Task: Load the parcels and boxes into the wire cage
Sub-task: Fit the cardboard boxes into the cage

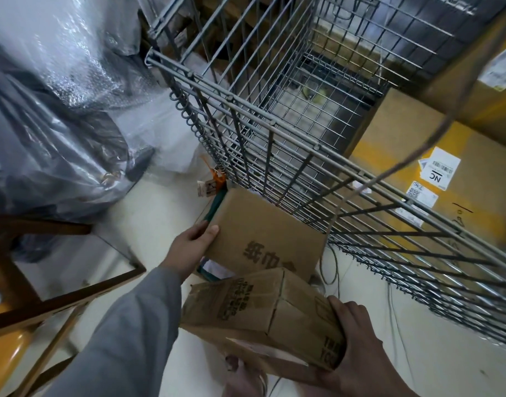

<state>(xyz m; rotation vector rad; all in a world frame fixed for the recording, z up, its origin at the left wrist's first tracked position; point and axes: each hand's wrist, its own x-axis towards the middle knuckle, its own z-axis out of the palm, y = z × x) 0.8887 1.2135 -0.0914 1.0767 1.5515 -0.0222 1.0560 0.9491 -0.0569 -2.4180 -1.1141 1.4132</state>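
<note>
Head view: left hand (pixel 192 244) grips the far box (pixel 263 236) by its left edge, just beside the wire cage (pixel 274 130). Right hand (pixel 357 348) clamps the near box (pixel 263 308) by its right end. Both cartons look stiff, light; hold by the edges.

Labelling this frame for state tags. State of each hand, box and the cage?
left hand: grips the edge of the flat box
right hand: holds the end of the long box
flat box: closed, outside the cage, against its front panel
long box: closed, creased, tilted, outside the cage
wire cage: open at the top, mesh floor visible
yellow box: closed, labelled, right of the cage
</note>
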